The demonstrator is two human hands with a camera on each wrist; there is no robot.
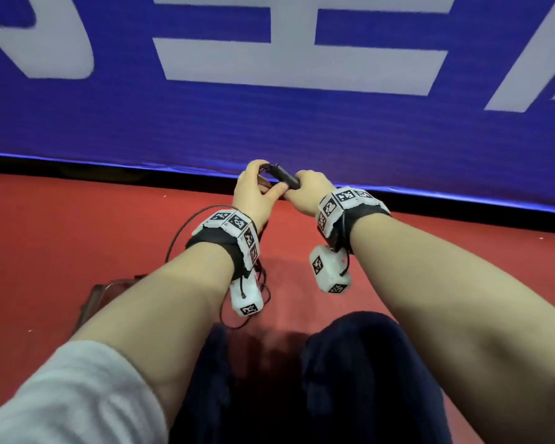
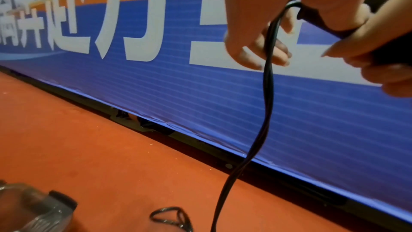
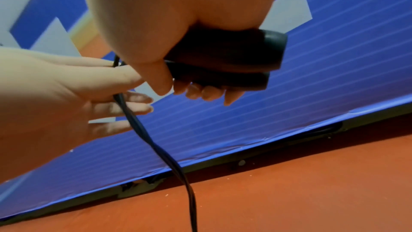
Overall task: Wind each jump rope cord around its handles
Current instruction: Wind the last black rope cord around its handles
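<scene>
My right hand [image 1: 305, 187] grips the two black jump rope handles [image 1: 285, 178] side by side, in front of me above the floor. In the right wrist view the handles [image 3: 223, 55] stick out to the right of my curled right hand [image 3: 178, 24]. Just left of them, my left hand [image 1: 258, 187] pinches the black cord [image 2: 267, 94] where it leaves the handles. The doubled cord [image 3: 138, 126] runs between my left fingers [image 3: 125, 101] and hangs, lightly twisted, to the floor. Slack cord [image 1: 186, 229] loops under my left wrist.
A blue banner [image 1: 269, 116] with large white characters stands close ahead on a red floor [image 1: 77, 235]. A clear plastic object [image 2: 33, 205] and a small coil of cord [image 2: 171, 218] lie at lower left. My knees in dark trousers [image 1: 350, 363] are below.
</scene>
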